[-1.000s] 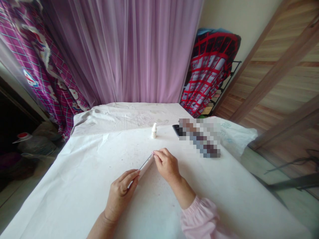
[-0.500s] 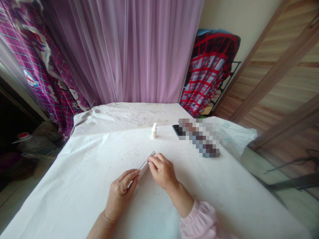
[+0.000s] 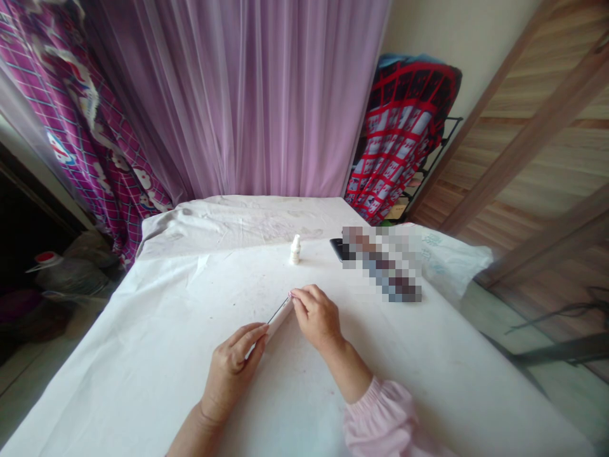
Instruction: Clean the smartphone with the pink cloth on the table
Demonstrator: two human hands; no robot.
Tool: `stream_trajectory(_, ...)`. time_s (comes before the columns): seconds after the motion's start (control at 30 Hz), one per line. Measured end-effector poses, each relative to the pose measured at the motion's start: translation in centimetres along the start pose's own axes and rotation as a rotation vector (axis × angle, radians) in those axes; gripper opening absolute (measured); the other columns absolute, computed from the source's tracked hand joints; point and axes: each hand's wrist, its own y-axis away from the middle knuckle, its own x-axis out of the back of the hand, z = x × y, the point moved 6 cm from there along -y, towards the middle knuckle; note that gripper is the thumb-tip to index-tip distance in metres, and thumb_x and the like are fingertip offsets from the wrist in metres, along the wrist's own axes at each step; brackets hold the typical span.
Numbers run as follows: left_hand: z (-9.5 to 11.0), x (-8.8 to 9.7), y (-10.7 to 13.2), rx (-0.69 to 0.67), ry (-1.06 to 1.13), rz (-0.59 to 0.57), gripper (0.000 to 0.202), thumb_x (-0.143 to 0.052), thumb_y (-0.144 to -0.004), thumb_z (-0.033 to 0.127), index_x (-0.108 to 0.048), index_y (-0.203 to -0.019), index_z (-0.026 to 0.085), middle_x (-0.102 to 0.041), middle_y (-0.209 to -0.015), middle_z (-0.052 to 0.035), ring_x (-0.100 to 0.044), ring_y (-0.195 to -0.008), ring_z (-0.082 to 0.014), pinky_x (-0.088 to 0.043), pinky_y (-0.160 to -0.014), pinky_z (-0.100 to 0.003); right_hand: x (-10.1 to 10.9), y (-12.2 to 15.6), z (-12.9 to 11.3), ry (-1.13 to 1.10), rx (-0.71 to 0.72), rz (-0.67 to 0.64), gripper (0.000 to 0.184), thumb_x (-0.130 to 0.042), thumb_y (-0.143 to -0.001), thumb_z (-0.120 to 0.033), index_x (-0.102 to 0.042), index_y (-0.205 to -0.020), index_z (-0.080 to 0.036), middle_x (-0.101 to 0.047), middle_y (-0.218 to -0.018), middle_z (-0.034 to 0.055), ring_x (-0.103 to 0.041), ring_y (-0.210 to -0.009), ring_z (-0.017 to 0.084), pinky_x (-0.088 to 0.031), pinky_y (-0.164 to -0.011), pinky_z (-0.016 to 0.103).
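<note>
My left hand [image 3: 235,362] is closed on the near end of a slim white strip [image 3: 281,317], thumb below and fingers above. A thin dark line, like a rod or edge, runs along the strip's upper side; I cannot tell its exact kind. My right hand [image 3: 318,320] pinches the far end between thumb and fingertips, its fingers hiding the tip. The strip slants up to the right, low over the white-covered table [image 3: 190,374]. Beyond it stands a small white bottle [image 3: 295,252] with a narrow top, touched by neither hand.
Right of the bottle lies a dark, phone-like object [image 3: 338,249], partly covered by a pixelated patch. A thin plastic bag [image 3: 457,257] hangs over the table's right edge. Purple curtains [image 3: 266,95] close off the back. A clear jug with a red cap [image 3: 61,273] stands left of the table.
My right hand has slid along the strip, away from my left hand, to its far end. More of the strip shows between the hands. My left hand has hardly moved.
</note>
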Motion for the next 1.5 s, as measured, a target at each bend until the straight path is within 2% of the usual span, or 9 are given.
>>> stream_trajectory(0.23,-0.1,0.0,0.1,0.009,0.006,-0.002,0.018,-0.053,-0.094,0.022,-0.069,-0.101,0.022,-0.075,-0.090,-0.0030,-0.073,-0.076,-0.0134,-0.060,-0.068,-0.019,-0.1,-0.4,0.7,0.050,-0.030,-0.016,0.021,-0.053,-0.091,-0.018,-0.072,-0.097,-0.025,-0.066,-0.089,0.0038,-0.062,-0.082,0.016,-0.045,-0.073,0.023)
stream_trajectory(0.8,-0.1,0.0,0.1,0.019,-0.001,-0.004,0.017,-0.053,-0.093,0.021,-0.069,-0.100,0.021,-0.075,-0.092,-0.0036,-0.073,-0.077,-0.0144,-0.060,-0.068,-0.021,-0.1,0.7,-2.4,-0.047,0.058,-0.053,0.023,-0.050,-0.091,-0.017,-0.072,-0.091,-0.023,-0.067,-0.085,0.0036,-0.063,-0.079,0.014,-0.047,-0.074,0.021)
stream_trajectory(1.03,-0.1,-0.2,0.1,0.018,0.008,-0.018,0.017,-0.052,-0.094,0.021,-0.068,-0.101,0.021,-0.075,-0.093,-0.0045,-0.073,-0.077,-0.0146,-0.060,-0.069,-0.021,0.0,1.0,-2.9,-0.098,0.091,-0.062,0.023,-0.051,-0.088,-0.016,-0.072,-0.093,-0.024,-0.067,-0.084,0.0027,-0.063,-0.078,0.013,-0.047,-0.075,0.021)
stream_trajectory(1.23,-0.1,-0.1,-0.1,0.027,0.003,-0.018,0.018,-0.051,-0.094,0.022,-0.069,-0.100,0.021,-0.075,-0.091,-0.0044,-0.073,-0.076,-0.0147,-0.061,-0.068,-0.022,0.0,0.7,-2.3,-0.074,0.070,-0.061,0.023,-0.052,-0.089,-0.016,-0.073,-0.092,-0.025,-0.068,-0.085,0.0029,-0.064,-0.079,0.014,-0.047,-0.075,0.021)
stream_trajectory(1.5,0.1,0.0,-0.1,0.013,-0.003,-0.013,0.018,-0.051,-0.095,0.024,-0.069,-0.099,0.021,-0.076,-0.090,-0.0040,-0.074,-0.075,-0.0141,-0.061,-0.068,-0.021,0.1,-0.2,-0.1,0.008,-0.019,-0.039,0.021,-0.054,-0.089,-0.017,-0.073,-0.093,-0.027,-0.068,-0.087,0.0023,-0.064,-0.079,0.014,-0.046,-0.071,0.020)
